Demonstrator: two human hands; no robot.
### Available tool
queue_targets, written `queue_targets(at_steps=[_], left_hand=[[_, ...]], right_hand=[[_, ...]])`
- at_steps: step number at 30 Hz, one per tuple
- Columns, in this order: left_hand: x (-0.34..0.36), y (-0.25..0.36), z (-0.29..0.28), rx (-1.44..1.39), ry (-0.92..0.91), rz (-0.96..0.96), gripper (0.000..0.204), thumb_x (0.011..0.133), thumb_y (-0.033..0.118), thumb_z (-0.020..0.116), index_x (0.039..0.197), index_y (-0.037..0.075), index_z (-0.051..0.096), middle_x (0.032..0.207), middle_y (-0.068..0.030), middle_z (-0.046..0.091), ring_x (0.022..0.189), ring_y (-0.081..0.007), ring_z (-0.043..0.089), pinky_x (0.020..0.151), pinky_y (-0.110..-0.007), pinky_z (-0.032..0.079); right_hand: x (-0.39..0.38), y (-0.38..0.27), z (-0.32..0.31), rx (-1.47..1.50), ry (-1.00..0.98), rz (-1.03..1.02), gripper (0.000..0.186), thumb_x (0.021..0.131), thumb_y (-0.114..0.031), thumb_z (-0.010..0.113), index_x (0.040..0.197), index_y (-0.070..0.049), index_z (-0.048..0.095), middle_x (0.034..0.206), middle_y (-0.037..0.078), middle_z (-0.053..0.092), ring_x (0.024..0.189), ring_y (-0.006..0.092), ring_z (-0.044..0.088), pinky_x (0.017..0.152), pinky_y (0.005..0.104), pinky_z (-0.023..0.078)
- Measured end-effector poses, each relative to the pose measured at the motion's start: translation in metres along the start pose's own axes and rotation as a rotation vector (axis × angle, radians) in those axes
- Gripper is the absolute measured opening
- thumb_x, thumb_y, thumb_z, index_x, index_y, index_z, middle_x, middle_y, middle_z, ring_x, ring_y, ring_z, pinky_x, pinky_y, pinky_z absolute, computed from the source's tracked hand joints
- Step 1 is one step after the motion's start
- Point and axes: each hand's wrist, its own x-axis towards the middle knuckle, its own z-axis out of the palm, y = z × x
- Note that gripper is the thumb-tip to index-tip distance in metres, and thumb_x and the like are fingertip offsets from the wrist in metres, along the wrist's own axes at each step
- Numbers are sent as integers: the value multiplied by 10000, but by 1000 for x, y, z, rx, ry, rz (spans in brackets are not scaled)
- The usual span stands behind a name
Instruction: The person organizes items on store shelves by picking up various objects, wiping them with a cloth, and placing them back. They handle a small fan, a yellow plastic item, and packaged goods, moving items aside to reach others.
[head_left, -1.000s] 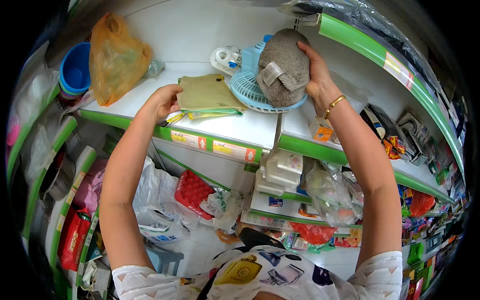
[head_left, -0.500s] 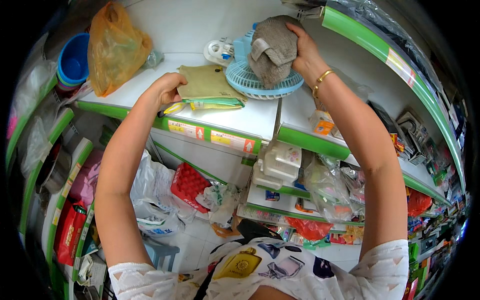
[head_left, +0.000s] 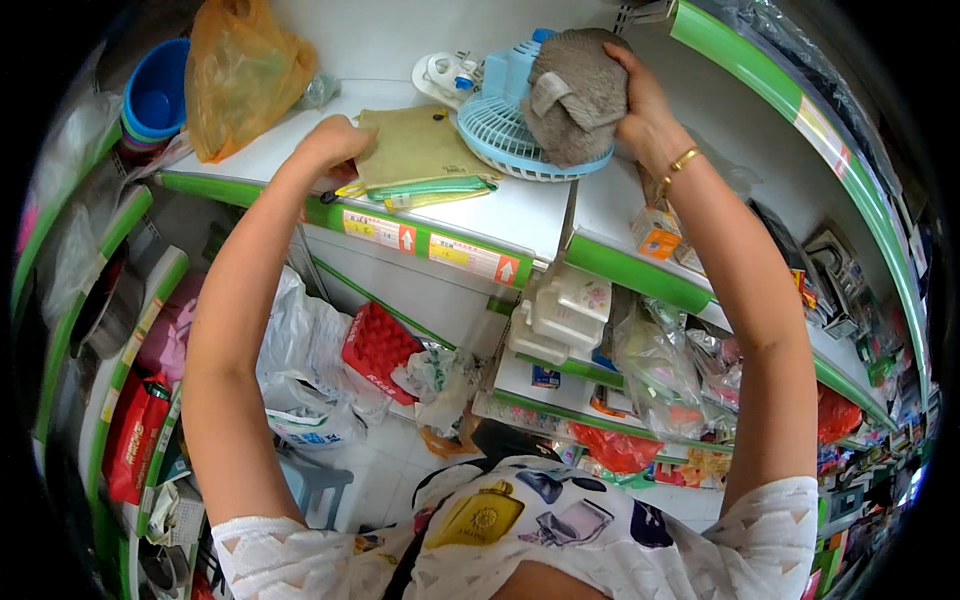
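Observation:
My right hand (head_left: 642, 100) is closed around the right side of a grey, fuzzy cloth (head_left: 577, 98), bunched up with a folded loop or flap on it. The cloth rests over the round grille of a light blue plastic fan (head_left: 495, 137), hiding much of it. My left hand (head_left: 336, 143) has its fingers curled at the left edge of a flat olive-green pouch (head_left: 425, 150); its fingertips are partly hidden. Beneath the pouch's front edge lies a green and yellow packet (head_left: 440, 191). A white plastic piece with a blue part (head_left: 445, 78) sits behind the pouch.
An orange plastic bag (head_left: 240, 85) and stacked blue tubs (head_left: 155, 95) stand on the left. A green shelf edge (head_left: 240, 196) runs below my left hand. Another green-edged shelf (head_left: 760, 75) juts out at upper right. Lower down are a red basket (head_left: 382, 350) and white boxes (head_left: 565, 310).
My right hand and the grey cloth have moved a little right across the fan, uncovering more of its left side. My left hand stays at the pouch's left edge. The whole view has shifted slightly.

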Motion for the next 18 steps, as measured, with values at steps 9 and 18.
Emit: queue_targets(at_steps=[9, 18], left_hand=[[14, 39, 23, -164, -73, 210, 520, 853, 459, 501, 1079, -8, 539, 848, -88, 582, 708, -170, 580, 582, -277, 478], [31, 62, 56, -540, -408, 124, 617, 849, 496, 491, 1137, -49, 461, 952, -133, 550, 789, -160, 570, 694, -257, 503]], right_hand=[[-58, 4, -28, 27, 107, 31, 312, 862, -248, 517, 1069, -14, 521, 1066, 139, 582, 976, 279, 565, 885, 418, 449], [-55, 41, -39, 100, 177, 62, 308, 888, -256, 451, 1070, -19, 527, 1067, 134, 586, 973, 276, 565, 901, 418, 437]])
